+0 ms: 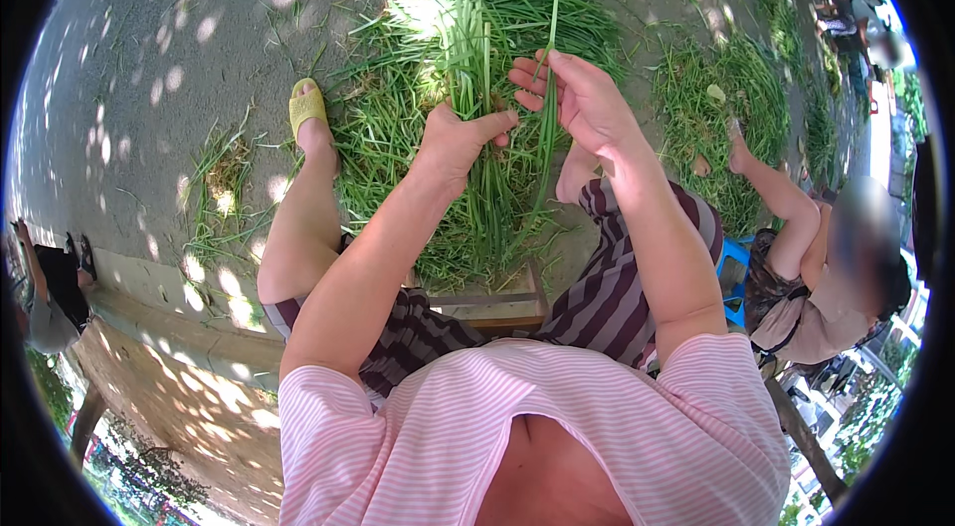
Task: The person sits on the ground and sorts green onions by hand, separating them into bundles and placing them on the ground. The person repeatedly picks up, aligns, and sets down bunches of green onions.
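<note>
My left hand (466, 134) is closed around a bundle of long green leafy stalks (468, 63), their pale ends pointing away from me. Just to its right, my right hand (574, 89) pinches a few loose green stalks (548, 115) between thumb and forefinger, the other fingers spread. One pale stem end sticks up past the fingertips. Beneath both hands lies a wide heap of loose green leaves and trimmings (388, 190). Beyond the hands, a pile of longer stalks (537, 11) lies on top of the heap, partly in bright sun.
My foot in a yellow slipper (307, 106) stands left of the heap. A wooden frame (492, 304) lies between my legs. At right, another person sits on a blue plastic stool (735, 280) beside a second green heap (716, 115). Scattered leaves (224, 183) lie on the pavement (149, 123).
</note>
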{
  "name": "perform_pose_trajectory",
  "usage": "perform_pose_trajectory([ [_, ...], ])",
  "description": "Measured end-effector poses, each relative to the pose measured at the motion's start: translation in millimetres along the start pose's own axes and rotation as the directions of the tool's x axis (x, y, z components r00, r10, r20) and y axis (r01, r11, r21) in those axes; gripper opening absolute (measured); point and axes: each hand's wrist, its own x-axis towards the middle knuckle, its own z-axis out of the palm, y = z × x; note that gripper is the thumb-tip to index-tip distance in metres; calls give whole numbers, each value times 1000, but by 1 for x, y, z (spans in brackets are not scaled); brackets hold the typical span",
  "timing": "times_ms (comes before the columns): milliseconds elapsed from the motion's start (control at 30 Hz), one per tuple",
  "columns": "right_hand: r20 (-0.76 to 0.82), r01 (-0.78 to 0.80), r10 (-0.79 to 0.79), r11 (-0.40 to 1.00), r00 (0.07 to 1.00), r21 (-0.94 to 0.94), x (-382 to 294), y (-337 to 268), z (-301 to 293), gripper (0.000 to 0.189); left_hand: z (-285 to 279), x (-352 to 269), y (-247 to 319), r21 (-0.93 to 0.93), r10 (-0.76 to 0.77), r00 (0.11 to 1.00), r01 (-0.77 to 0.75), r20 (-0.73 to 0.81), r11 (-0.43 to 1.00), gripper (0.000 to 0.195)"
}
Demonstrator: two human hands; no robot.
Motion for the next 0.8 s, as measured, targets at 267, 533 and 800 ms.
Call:
perform_pose_trajectory([
  [267,-34,-34,35,999,999,31,-1,9,7,22,10,-3,-4,-39,144,984,-141,104,989,27],
  [533,-60,3,-4,1000,998,-18,0,8,4,23,7,-1,-4,-28,89,996,-89,4,996,26],
  [800,-181,124,-115,991,977,40,0,11,6,19,7,-3,2,-42,72,995,-75,-69,996,24],
])
